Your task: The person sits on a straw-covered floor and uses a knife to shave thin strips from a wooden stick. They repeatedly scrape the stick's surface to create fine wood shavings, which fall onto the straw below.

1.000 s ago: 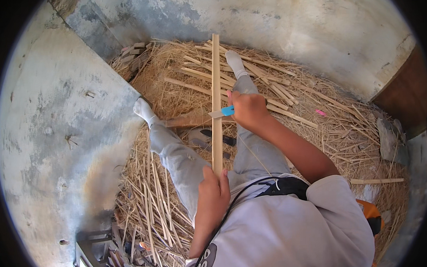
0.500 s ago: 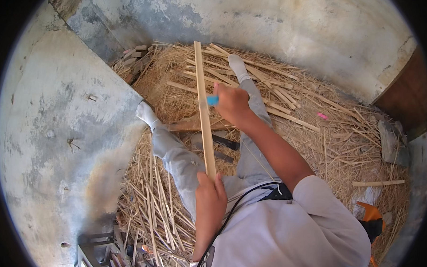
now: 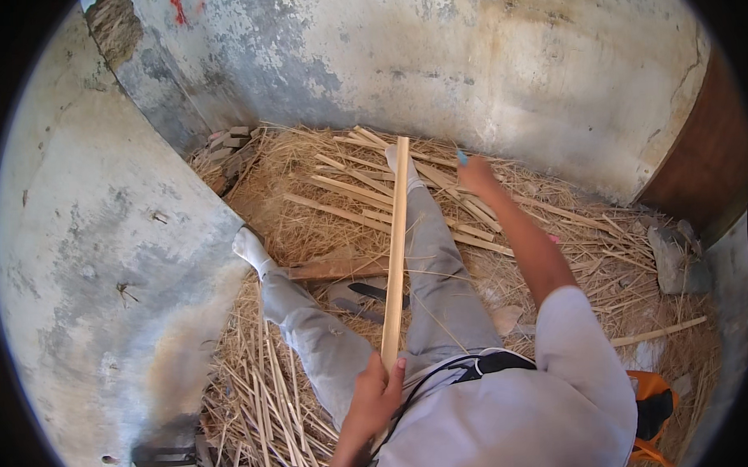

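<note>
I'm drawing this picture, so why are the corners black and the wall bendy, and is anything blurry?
Head view: the fisheye lens leaves black corners and bends the wall; head view: the right hand and blue tool look slightly blurred, the wooden strip sharper.

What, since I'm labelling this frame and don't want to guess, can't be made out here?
All in the head view:
Blue utility knife: mostly covered by the right hand; its blade is too small and blurred.
Wooden strip: near end hidden by the left hand.
Dark flat piece on the floor: partly hidden behind the strip.
Orange-and-black object: partly hidden behind the light shirt; kind unclear.
</note>
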`<state>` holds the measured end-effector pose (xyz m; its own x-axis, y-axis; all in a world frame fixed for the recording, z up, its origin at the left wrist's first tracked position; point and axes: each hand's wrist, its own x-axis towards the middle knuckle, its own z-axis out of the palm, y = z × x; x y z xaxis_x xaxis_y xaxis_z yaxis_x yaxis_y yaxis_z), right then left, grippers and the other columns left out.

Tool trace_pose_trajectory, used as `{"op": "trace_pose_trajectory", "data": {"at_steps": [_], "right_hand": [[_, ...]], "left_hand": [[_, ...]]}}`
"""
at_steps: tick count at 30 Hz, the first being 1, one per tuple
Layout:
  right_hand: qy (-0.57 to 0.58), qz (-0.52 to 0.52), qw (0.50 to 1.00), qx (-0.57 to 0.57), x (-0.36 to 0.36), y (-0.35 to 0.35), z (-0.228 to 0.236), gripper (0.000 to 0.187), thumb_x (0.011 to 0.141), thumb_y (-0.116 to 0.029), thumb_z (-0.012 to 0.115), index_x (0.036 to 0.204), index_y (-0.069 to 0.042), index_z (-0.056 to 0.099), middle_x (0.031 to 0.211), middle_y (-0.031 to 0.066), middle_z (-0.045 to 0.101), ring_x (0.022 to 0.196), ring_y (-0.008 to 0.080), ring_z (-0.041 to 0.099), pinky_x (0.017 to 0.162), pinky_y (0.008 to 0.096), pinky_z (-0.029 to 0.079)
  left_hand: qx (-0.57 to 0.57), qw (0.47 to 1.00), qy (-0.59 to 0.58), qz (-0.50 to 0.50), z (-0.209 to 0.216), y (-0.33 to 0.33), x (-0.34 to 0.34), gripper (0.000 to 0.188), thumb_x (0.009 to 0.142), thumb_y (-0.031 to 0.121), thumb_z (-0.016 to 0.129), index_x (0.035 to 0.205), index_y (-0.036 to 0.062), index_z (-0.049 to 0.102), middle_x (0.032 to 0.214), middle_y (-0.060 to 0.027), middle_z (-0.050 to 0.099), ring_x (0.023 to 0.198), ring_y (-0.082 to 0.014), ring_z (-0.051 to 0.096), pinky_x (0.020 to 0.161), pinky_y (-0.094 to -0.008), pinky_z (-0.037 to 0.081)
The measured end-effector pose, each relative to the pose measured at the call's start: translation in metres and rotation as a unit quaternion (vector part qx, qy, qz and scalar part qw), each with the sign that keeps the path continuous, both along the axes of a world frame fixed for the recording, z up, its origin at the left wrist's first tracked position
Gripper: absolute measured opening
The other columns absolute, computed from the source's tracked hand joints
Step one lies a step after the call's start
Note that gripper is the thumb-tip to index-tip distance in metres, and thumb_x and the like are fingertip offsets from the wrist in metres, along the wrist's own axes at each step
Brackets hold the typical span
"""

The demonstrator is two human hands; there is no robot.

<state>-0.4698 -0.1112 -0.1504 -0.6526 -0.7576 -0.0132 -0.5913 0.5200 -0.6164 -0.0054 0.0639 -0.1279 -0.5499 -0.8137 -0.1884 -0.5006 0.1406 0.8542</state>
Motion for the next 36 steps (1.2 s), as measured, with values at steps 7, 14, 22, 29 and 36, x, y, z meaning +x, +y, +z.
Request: {"op": "trace_pose_trajectory", "data": {"at_steps": [7,14,22,29,36], "right_hand": [[-0.012,0.149,0.985,0.088,0.124,0.122,-0.152,0.043,0.093,-0.043,0.059,0.099,-0.003,0.073,0.098,0.0255,0.071,0.092,0.0432,0.069,0.080,0.0500,0.053],[-0.024,0.051,0.998,-0.010,0.129,0.142,-0.159,0.043,0.095,-0.044,0.058,0.085,-0.003,0.069,0.084,0.0249,0.069,0.082,0.0448,0.066,0.074,0.0529,0.050],[-0.008,0.099,0.995,-0.028,0.128,0.140,-0.158,0.046,0.094,-0.045,0.061,0.087,-0.001,0.068,0.071,0.0202,0.064,0.069,0.0360,0.065,0.066,0.0469,0.050],[-0.500,0.249,0.804,-0.206,0.164,0.139,0.033,0.040,0.097,-0.042,0.067,0.093,-0.002,0.068,0.055,-0.0030,0.048,0.045,0.0036,0.039,0.044,0.0228,0.030],[-0.437,0.148,0.852,-0.245,0.182,0.137,0.080,0.026,0.090,-0.026,0.079,0.093,-0.004,0.067,0.053,-0.0045,0.047,0.042,0.0036,0.037,0.041,0.0233,0.027]], "left_hand": [[0.115,0.991,0.057,-0.032,0.003,0.001,-0.004,0.029,0.101,0.025,0.064,0.095,0.0014,0.050,0.061,-0.0020,0.057,0.049,-0.0085,0.053,0.045,-0.0266,0.041],[-0.043,0.998,-0.001,-0.035,0.012,0.018,-0.012,0.039,0.097,0.029,0.069,0.092,-0.0022,0.047,0.058,-0.0138,0.056,0.049,-0.0240,0.058,0.049,-0.0371,0.044],[-0.112,0.994,-0.016,0.002,0.027,0.033,-0.005,0.042,0.096,0.034,0.069,0.097,-0.0021,0.048,0.063,-0.0280,0.060,0.060,-0.0479,0.063,0.052,-0.0504,0.048],[-0.086,0.996,0.011,0.004,0.029,0.031,-0.002,0.042,0.096,0.033,0.069,0.097,-0.0022,0.047,0.064,-0.0270,0.060,0.059,-0.0461,0.063,0.052,-0.0478,0.047],[-0.086,0.996,0.009,-0.018,0.030,0.031,-0.005,0.043,0.096,0.035,0.069,0.095,-0.0018,0.046,0.063,-0.0260,0.059,0.058,-0.0456,0.062,0.051,-0.0470,0.047]]}}
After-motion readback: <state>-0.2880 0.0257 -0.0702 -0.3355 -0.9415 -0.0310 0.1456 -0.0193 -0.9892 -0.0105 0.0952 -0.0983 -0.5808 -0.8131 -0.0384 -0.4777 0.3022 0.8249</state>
